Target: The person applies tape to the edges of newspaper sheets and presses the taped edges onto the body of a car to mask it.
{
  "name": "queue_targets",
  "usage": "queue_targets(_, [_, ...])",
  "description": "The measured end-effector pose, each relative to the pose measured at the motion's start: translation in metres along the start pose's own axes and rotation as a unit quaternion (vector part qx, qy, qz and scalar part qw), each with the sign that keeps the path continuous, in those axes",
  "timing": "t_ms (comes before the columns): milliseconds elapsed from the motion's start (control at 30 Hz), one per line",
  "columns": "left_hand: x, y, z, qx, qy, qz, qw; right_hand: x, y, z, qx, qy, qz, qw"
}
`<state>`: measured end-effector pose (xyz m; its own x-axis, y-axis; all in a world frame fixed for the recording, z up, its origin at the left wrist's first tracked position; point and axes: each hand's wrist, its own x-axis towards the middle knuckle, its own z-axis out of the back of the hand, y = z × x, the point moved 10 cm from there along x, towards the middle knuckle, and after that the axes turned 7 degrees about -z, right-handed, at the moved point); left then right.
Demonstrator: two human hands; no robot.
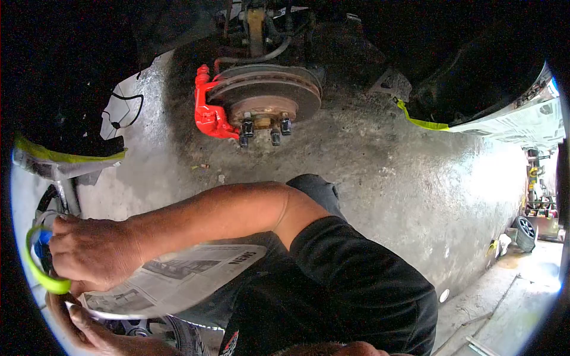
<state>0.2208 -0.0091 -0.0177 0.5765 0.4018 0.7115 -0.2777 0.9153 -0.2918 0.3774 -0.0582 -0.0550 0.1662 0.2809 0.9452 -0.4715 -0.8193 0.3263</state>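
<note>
At the far left, my right hand [95, 252] is closed around a yellow-green roll of tape [44, 276], my forearm reaching across the view. Just below it, my left hand [95, 332] pinches the edge of a newspaper sheet [178, 276]. The sheet spreads rightward beneath my right forearm, with the word NEWS near its right end. Both hands are close together at the sheet's left corner, where some fingertips are hidden.
A brake disc [267, 98] with a red caliper [209, 113] is ahead at the top. Yellow-green tape edges the dark bodywork, with newspaper [528, 124] at the upper right. A wheel [525, 231] stands far right; another tire [187, 337] is at the bottom left.
</note>
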Motion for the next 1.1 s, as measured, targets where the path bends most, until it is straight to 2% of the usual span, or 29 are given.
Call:
queue_targets(33, [0.005,0.002,-0.003,-0.012,0.018,0.001,1.0,0.001,-0.01,0.0,0.043,0.012,-0.052,0.998])
queue_targets(67, [0.014,-0.001,-0.007,0.018,0.079,-0.011,0.997,0.001,-0.019,0.0,0.086,0.024,-0.103,0.991])
queue_targets(133, [0.012,0.046,0.008,0.006,0.099,0.071,0.993,0.002,-0.024,0.021,0.146,0.018,-0.185,0.972])
queue_targets(200, [0.001,0.098,0.033,-0.027,0.05,0.133,0.99,0.001,-0.036,0.027,0.175,0.007,-0.267,0.948])
queue_targets(233, [-0.009,0.131,0.047,-0.04,0.022,0.165,0.985,0.001,-0.042,0.018,0.126,0.024,-0.264,0.956])
queue_targets(267, [-0.021,0.167,0.063,-0.087,-0.006,0.169,0.982,0.004,-0.041,0.028,0.179,0.035,-0.291,0.939])
queue_targets(300, [-0.019,0.141,0.047,-0.102,-0.044,0.264,0.958,0.003,-0.046,0.029,0.201,0.04,-0.337,0.919])
queue_targets(367, [-0.014,0.101,0.034,0.004,-0.035,0.273,0.961,0.001,-0.05,0.025,0.236,0.059,-0.351,0.904])
queue_targets(400, [-0.009,0.087,0.034,0.066,-0.026,0.28,0.957,-0.004,-0.052,0.016,0.303,0.096,-0.388,0.865])
queue_targets(433, [-0.007,0.078,0.033,0.018,-0.082,0.252,0.964,-0.003,-0.049,0.025,0.281,0.092,-0.411,0.862])
queue_targets(500, [0.013,0.048,0.023,0.004,-0.045,0.168,0.985,-0.001,-0.04,0.027,0.248,0.17,-0.416,0.858])
queue_targets(533, [0.016,0.046,0.02,0.022,-0.02,0.17,0.985,-0.008,-0.041,0.024,0.237,0.226,-0.425,0.844])
queue_targets(667, [0.017,0.039,0.014,0.034,-0.071,0.122,0.989,-0.018,-0.032,0.014,0.252,0.299,-0.449,0.804])
queue_targets(733, [0.017,0.039,0.008,0.031,-0.088,0.143,0.985,-0.014,-0.021,0.016,0.247,0.314,-0.413,0.819])
queue_targets(767, [0.02,0.037,0.006,0.034,-0.09,0.119,0.988,-0.01,-0.015,0.017,0.244,0.322,-0.392,0.826])
queue_targets(867, [0.021,0.03,0.008,0.067,-0.092,0.097,0.989,-0.008,-0.007,0.012,0.233,0.305,-0.362,0.85])
queue_targets(900, [0.021,0.03,0.011,0.049,-0.118,0.081,0.988,-0.006,-0.006,0.009,0.259,0.297,-0.349,0.85])
queue_targets(1000, [0.018,0.032,0.009,0.022,-0.117,0.105,0.987,-0.007,-0.01,0.009,0.318,0.235,-0.348,0.85])
queue_targets(1100, [0.013,0.035,0.005,-0.026,-0.097,0.138,0.985,-0.008,-0.008,0.009,0.375,0.218,-0.335,0.837])
